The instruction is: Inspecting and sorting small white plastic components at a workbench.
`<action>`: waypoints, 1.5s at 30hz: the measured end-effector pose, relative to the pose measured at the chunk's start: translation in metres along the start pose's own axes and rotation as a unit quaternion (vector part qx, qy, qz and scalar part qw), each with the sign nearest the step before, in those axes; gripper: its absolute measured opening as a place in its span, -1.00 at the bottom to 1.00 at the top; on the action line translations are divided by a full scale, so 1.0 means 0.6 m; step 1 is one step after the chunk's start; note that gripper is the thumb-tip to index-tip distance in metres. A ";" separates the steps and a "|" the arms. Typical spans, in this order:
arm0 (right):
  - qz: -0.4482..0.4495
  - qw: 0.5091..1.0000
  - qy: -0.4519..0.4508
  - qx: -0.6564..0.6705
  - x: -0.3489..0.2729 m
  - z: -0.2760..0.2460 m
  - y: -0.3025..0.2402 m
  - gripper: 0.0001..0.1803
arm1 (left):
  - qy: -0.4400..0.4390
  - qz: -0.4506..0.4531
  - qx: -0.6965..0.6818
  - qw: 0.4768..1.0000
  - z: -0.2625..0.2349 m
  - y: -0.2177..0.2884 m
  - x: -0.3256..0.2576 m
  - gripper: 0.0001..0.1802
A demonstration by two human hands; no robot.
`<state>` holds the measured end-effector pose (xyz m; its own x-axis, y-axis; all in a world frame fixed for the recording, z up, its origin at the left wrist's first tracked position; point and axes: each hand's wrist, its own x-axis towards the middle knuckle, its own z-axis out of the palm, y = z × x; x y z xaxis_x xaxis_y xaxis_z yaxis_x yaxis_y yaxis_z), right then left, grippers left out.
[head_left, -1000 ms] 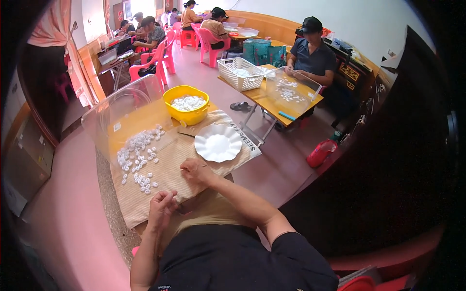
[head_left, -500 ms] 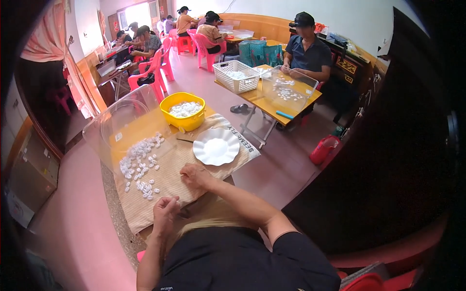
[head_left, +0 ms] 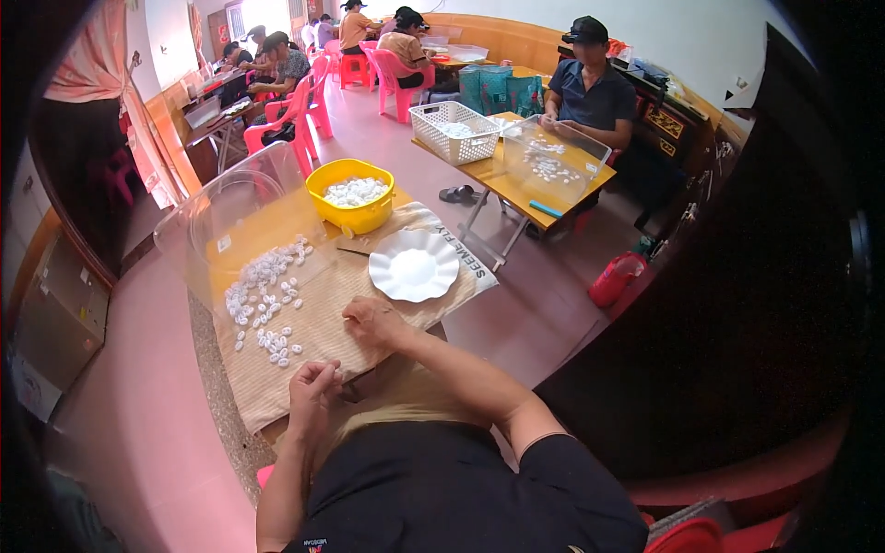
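Note:
My left hand [head_left: 313,387] is closed in a pinch at the near edge of the table. Whatever its fingertips hold is too small to make out. Close by on the right, my right hand [head_left: 374,321] rests on the beige striped towel [head_left: 323,323] with its fingers curled in, hiding anything inside. Small white oval pieces [head_left: 267,267] lie in a loose heap left of my hands, with a smaller cluster [head_left: 278,347] nearest my left hand. Beyond my right hand sits a white wavy-rimmed plate [head_left: 413,265]. A thin dark tool [head_left: 352,252] lies at the plate's left edge.
A yellow basket [head_left: 359,219] of white pieces stands at the table's far side. A clear plastic bin [head_left: 198,221] lies tipped behind the heap. Across the aisle, a co-worker [head_left: 590,92] sits at a table with a white basket [head_left: 456,147] and a clear bin [head_left: 553,170].
The whole view has tilted slightly, so the table and hands appear higher. Both hands keep nearly the same pose and place over the towel.

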<state>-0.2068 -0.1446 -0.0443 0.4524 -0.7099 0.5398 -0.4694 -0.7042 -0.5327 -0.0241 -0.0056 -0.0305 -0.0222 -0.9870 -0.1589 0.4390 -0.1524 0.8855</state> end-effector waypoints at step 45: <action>0.005 1.000 -0.009 -0.008 0.002 -0.006 -0.009 -0.87 | -0.002 -0.030 -0.036 0.999 -0.005 0.005 0.000 -0.91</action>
<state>-0.2062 -0.1413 -0.0385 0.4609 -0.7171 0.5229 -0.4865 -0.6969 -0.5269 -0.0199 -0.0058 -0.0291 -0.0541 -0.9766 -0.2083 0.4999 -0.2071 0.8410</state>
